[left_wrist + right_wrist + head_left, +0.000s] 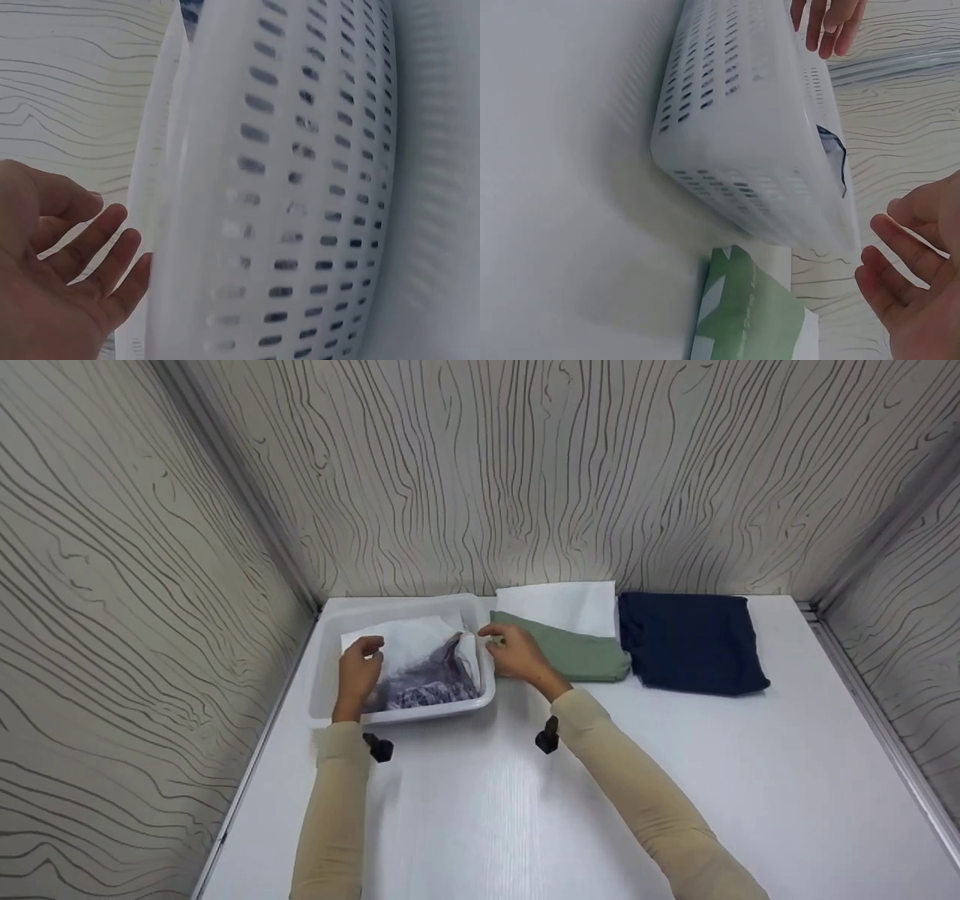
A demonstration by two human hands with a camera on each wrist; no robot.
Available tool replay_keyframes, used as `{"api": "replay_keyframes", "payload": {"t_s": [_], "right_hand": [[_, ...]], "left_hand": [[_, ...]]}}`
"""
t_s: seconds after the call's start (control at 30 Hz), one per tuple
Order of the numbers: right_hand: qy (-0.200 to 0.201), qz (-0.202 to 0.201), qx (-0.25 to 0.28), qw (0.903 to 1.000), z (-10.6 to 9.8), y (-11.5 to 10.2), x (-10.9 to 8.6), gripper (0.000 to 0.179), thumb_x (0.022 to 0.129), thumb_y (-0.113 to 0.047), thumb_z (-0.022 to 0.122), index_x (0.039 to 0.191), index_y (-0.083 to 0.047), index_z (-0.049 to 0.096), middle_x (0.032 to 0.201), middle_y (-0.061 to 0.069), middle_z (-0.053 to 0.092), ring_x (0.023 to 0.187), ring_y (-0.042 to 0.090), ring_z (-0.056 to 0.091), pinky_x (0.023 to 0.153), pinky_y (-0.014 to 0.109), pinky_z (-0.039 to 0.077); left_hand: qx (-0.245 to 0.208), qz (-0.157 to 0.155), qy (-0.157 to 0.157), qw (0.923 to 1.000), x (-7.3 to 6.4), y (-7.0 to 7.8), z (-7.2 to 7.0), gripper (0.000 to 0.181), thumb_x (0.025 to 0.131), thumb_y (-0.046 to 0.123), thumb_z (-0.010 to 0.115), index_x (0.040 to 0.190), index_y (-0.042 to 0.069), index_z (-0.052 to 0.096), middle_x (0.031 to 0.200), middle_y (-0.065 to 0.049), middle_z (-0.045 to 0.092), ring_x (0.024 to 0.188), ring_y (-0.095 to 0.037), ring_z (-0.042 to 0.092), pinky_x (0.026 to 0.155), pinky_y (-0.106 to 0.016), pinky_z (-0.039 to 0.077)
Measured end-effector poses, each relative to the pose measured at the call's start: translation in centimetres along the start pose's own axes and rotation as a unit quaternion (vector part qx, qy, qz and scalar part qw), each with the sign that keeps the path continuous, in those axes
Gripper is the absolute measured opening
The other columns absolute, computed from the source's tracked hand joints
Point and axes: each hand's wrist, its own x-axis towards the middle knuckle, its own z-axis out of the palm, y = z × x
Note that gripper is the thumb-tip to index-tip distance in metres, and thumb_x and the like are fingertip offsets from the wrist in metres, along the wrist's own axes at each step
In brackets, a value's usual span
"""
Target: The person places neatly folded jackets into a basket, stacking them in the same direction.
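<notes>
A white perforated plastic basket [420,714] stands at the back left of the table. Inside lies folded fabric [431,664], white with a purple-grey printed pattern, bunched up at its right end. My left hand [358,673] hovers over the basket's left part, fingers loosely bent and holding nothing. By the right rim is my right hand [519,654]; in the right wrist view its relaxed fingers [900,259] are apart from the rim with nothing between them. A folded green cloth [562,652] lies just beyond that hand, partly over a white cloth [559,604].
A navy folded cloth [690,641] lies to the right of the green one. Wood-grain patterned panels [480,472] wall the white table [480,810] at the back and both sides. A black camera mount hangs at each wrist.
</notes>
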Motion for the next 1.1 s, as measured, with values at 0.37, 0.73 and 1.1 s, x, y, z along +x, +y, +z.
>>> {"api": "replay_keyframes", "payload": {"t_s": [0.37, 0.73, 1.1], "right_hand": [[0.044, 0.012, 0.044, 0.998, -4.5, 1.5, -2.3, 0.028, 0.106, -0.003, 0.057, 0.13, 0.0, 0.071, 0.131, 0.019, 0.072, 0.126, 0.035, 0.066, 0.108, 0.051, 0.054], [0.088, 0.023, 0.045, 0.9949, -8.1, 4.0, -4.3, 0.03, 0.105, 0.0, 0.058, 0.132, 0.002, 0.069, 0.129, 0.021, 0.074, 0.124, 0.038, 0.066, 0.109, 0.049, 0.051], [0.106, 0.04, 0.068, 0.9913, -10.7, 6.2, -5.5, 0.034, 0.105, 0.003, 0.056, 0.137, 0.008, 0.063, 0.129, 0.027, 0.072, 0.119, 0.041, 0.066, 0.08, 0.011, 0.051]], "left_hand": [[-0.085, 0.043, -0.013, 0.9954, -1.7, 4.3, 3.5, 0.028, 0.106, 0.001, 0.057, 0.13, 0.0, 0.071, 0.122, -0.02, 0.075, 0.114, -0.033, 0.072, 0.096, -0.042, 0.058], [-0.127, 0.088, -0.063, 0.986, -3.1, 7.6, 7.5, 0.028, 0.106, 0.0, 0.056, 0.128, 0.0, 0.072, 0.115, -0.021, 0.075, 0.104, -0.036, 0.076, 0.088, -0.041, 0.061], [-0.093, 0.126, -0.104, 0.9822, -3.7, 10.3, 11.1, 0.029, 0.107, -0.001, 0.053, 0.131, 0.0, 0.069, 0.115, -0.017, 0.076, 0.109, -0.03, 0.072, 0.091, -0.037, 0.06]]}}
